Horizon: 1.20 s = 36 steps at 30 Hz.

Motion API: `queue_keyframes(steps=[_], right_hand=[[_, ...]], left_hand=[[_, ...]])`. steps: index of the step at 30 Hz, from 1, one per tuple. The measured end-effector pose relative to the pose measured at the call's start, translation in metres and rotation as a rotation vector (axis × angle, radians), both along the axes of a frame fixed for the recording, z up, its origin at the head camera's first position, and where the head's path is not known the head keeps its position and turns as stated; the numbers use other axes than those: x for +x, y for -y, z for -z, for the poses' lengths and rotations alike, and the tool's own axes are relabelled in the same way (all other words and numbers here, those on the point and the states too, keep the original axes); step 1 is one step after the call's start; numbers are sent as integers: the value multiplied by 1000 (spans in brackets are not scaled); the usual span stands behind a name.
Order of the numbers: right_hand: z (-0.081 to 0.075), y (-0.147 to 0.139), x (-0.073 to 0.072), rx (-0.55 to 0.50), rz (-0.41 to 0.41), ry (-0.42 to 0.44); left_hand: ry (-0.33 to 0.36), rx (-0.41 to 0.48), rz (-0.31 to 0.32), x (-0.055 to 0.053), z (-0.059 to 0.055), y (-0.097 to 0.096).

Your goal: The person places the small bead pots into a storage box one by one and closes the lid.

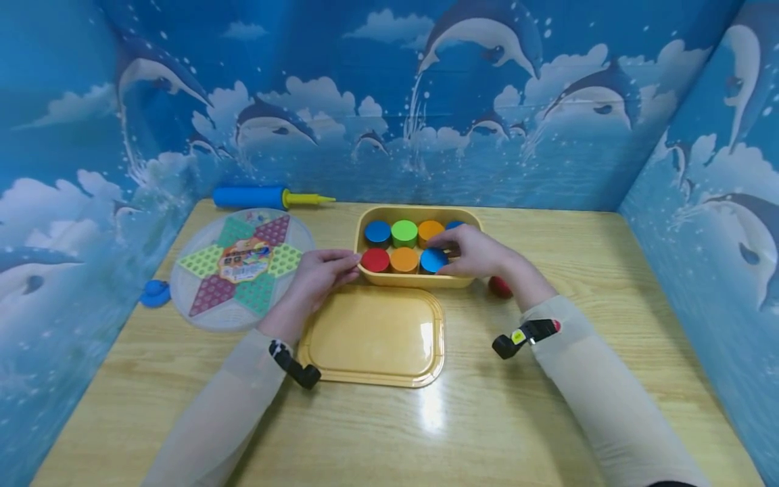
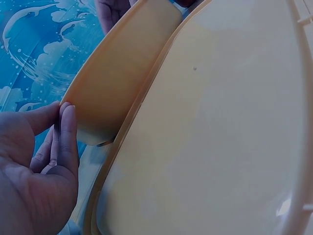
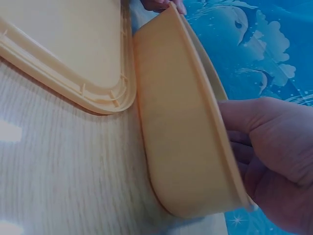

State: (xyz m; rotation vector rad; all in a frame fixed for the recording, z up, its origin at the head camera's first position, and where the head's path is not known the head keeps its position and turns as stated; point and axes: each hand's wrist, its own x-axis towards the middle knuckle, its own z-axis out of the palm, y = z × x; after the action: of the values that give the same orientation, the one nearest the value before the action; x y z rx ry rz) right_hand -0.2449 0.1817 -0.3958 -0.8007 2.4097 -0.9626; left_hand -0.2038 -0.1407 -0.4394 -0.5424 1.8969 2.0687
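A yellow plastic box (image 1: pixel 416 279) holds several round coloured pots in two rows. My left hand (image 1: pixel 328 270) pinches the box's rim at its left front corner, thumb and fingers on either side, as the left wrist view also shows. Inside the right end reaches my right hand (image 1: pixel 477 251), with thumb and fingers around a blue pot (image 1: pixel 434 260) in the front row. Its fingertips are hidden by the box wall in the right wrist view. Beside that pot are an orange one (image 1: pixel 404 260) and a red one (image 1: pixel 374 260). Behind stand blue, green (image 1: pixel 404 233) and orange pots.
The box's yellow lid (image 1: pixel 374 338) lies on the table just in front of it. On the left is a round Chinese checkers board (image 1: pixel 243 264), with a blue and yellow hand pump (image 1: pixel 262 197) behind and a small blue toy (image 1: pixel 155 293) beside it. A red ball (image 1: pixel 500 287) sits by my right wrist.
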Motion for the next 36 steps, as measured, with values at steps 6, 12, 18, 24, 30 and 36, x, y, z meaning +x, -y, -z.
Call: queue_keyframes(steps=[6,12,18,24,30,36], right_hand=[[-12,-13,9,-30,58,-6],[-23,-32,18,-90,94,-45],[-30,-54,30,-114,145,-68],[-32,-79,41,-113,248,-105],[-30,-101,48,-86,298,-100],[-16,-115,54,-44,291,-24]], left_hand=[[-10,-2,0,0,2,0],[-13,-1,-1,0,2,-1],[-11,3,-7,0,1,-1],[0,0,-1,1,0,-1],[15,-9,-1,0,-2,0],[29,-12,2,0,-3,-1]])
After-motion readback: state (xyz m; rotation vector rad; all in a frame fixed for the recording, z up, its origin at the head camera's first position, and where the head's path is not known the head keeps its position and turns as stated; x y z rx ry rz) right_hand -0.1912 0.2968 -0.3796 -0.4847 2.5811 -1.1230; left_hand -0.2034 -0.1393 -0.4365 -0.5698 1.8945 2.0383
